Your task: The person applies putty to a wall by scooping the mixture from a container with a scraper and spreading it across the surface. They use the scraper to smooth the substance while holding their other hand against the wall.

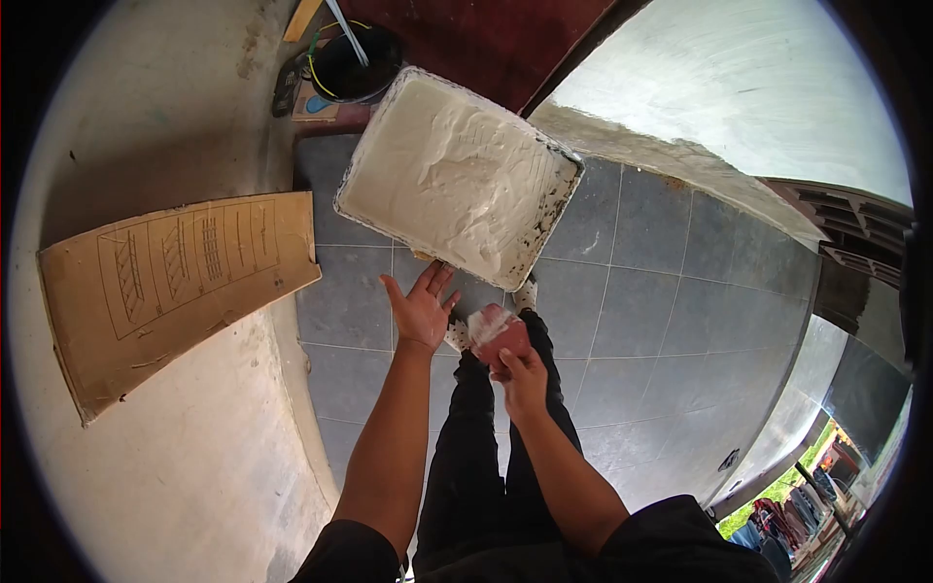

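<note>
A large rectangular tray [466,180] of off-white, paste-like plaster stands in front of me, its rim crusted with splashes. My left hand [424,309] is open, palm up and fingers spread, just short of the tray's near edge. It holds nothing. In my right hand [523,381] is a flat red scraper [500,335], pinched between thumb and fingers at its near corner. White plaster smears the scraper's far left part. Both hands are above my legs and feet, with the scraper to the right of my left palm.
A black bucket [356,66] with a yellow-green handle and a stick in it stands behind the tray. A cardboard sheet [185,282] with line drawings leans at the left wall. Grey tiles [641,291] cover the floor. At right is a partly whitened wall [719,87].
</note>
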Tool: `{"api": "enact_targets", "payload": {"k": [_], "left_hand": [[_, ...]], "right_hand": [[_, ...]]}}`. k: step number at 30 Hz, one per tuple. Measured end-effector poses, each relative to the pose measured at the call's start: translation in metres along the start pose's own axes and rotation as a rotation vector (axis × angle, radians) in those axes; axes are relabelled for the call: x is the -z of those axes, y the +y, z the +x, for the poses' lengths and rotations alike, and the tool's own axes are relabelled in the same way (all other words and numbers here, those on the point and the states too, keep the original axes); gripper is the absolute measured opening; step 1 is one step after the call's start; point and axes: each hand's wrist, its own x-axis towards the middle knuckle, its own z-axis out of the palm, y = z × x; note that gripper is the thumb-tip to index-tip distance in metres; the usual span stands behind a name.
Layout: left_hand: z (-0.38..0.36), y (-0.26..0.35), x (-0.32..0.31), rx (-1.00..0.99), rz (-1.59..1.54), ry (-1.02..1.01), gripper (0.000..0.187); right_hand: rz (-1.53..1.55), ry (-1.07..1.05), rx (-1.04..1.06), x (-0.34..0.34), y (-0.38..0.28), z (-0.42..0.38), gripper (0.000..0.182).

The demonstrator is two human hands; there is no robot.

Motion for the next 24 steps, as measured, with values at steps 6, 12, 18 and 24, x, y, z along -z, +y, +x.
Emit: {"api": "enact_targets", "payload": {"k": [6, 12, 18, 24], "left_hand": [[-0.004, 0.009, -0.006, -0.078, 0.249, 0.047, 0.119], [0.0, 0.0, -0.009, -0.079, 0.076, 0.096, 0.116], [-0.009, -0.011, -0.016, -0.028, 0.11, 0.074, 0.117], [-0.011, -0.018, -0.02, -0.022, 0.065, 0.086, 0.118]], "right_hand": [[-0.553, -0.009, 0.506, 0.004, -0.071, 0.044, 0.019], [-1.016, -0.085, 0.876, -0.052, -0.124, 0.082, 0.019], [-1.242, -0.238, 1.023, -0.085, -0.141, 0.081, 0.02], [-1.322, -0.309, 0.915, -0.097, -0.137, 0.092, 0.02]]}}
